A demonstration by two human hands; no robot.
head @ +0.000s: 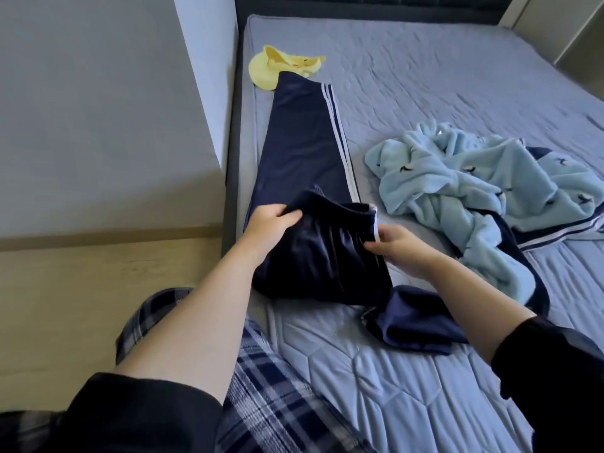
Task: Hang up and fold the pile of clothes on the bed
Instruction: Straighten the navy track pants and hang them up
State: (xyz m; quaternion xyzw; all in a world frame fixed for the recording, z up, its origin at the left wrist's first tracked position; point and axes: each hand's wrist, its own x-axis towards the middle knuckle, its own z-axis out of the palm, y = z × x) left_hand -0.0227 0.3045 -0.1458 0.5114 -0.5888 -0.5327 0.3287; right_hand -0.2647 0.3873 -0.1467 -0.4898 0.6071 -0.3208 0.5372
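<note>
Step in hand, my read: folding the navy track pants [304,142]. They lie lengthwise along the left edge of the bed [425,76], with the legs stacked and running away from the person. The waist end is lifted and bunched at the near end.

Hands: left hand [271,220] grips the waistband's left corner, fingers curled into the fabric. Right hand [395,246] pinches the right corner, at the white side stripes [336,119].

Doing it well:
- Pull the two corners apart first to flatten the gathered waistband.
- Line the stripes up edge on edge.
- Carry the waist toward the hems in one move.
- Fabric looks slick and will likely slide, so press the fold flat before letting go.

Around the pants:
- Yellow visor cap [271,68] at the hem end, with the hems overlapping it.
- Light-blue fleece garment [457,178] crumpled to the right, near but apart, with another navy striped piece under it.
- Loose navy cloth [421,325] just beside the waist end, near right. Keep it out of the fold.

Writing: none readable. No logo shows on the pants. The fleece carries small dark motifs, too small to identify.
</note>
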